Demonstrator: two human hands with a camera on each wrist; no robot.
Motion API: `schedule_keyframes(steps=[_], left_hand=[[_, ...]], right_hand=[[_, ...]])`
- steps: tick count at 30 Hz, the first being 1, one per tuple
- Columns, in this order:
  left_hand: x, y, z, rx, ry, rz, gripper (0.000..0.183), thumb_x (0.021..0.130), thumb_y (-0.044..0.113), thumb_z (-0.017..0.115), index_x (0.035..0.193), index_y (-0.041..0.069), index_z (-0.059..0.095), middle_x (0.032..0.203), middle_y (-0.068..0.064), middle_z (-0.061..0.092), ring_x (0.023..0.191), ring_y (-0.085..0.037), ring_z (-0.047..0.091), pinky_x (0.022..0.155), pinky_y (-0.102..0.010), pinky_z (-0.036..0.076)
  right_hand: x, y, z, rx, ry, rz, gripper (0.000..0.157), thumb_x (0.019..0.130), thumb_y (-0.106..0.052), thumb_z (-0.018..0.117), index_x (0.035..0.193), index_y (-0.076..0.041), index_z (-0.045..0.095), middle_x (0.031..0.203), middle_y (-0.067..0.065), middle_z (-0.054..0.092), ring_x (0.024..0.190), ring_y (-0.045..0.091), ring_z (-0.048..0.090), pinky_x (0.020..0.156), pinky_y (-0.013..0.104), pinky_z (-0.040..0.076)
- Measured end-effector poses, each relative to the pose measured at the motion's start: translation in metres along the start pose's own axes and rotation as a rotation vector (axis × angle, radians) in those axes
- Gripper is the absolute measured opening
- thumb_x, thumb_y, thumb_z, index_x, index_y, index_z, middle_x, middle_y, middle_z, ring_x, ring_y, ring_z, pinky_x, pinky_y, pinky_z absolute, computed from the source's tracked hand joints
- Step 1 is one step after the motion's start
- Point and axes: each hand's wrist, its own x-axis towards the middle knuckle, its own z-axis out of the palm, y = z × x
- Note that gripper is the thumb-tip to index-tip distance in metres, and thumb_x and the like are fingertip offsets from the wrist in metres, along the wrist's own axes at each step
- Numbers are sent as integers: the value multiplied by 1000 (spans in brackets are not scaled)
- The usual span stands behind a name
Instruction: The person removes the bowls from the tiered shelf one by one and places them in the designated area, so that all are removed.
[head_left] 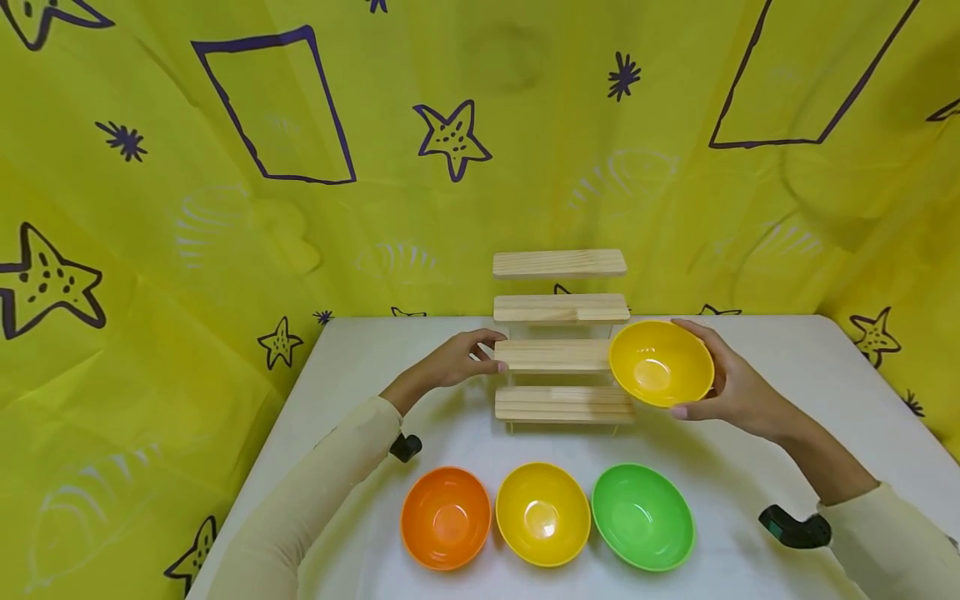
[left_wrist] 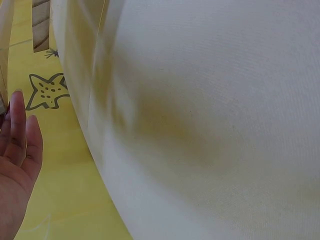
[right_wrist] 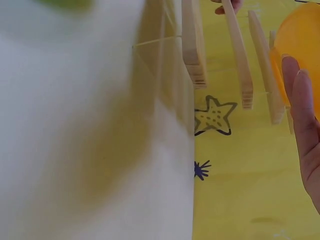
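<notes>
My right hand (head_left: pixel 738 392) grips a yellow bowl (head_left: pixel 660 364) by its right side, with the bowl's inside facing the head camera. It hangs above the table, in front of the right end of a four-tier wooden stand (head_left: pixel 551 356). In the right wrist view the fingers lie along the bowl (right_wrist: pixel 302 50). At the stand's left side, my left hand (head_left: pixel 461 358) holds the end of the second tier from the bottom between thumb and fingers. Before the stand, an orange bowl (head_left: pixel 446 518), another yellow bowl (head_left: pixel 543 515) and a green bowl (head_left: pixel 643 518) sit in a row.
The white table (head_left: pixel 750 350) ends at the back against a yellow curtain (head_left: pixel 390 217) with drawn stars and shapes. The stand is near that back edge. A dark band with a small device (head_left: pixel 795 527) hangs at my right wrist.
</notes>
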Motion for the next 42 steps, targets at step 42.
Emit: schedule_keyframes(steps=[42], left_hand=[[0, 2, 1, -5, 5, -5, 56, 94, 29, 72, 143, 10, 53, 132, -14, 59, 104, -22, 63, 82, -29, 54]], right_hand=[[-82, 22, -6, -49, -5, 134, 107, 77, 12, 75, 161, -18, 16, 141, -19, 35, 106, 1, 57, 77, 24, 59]])
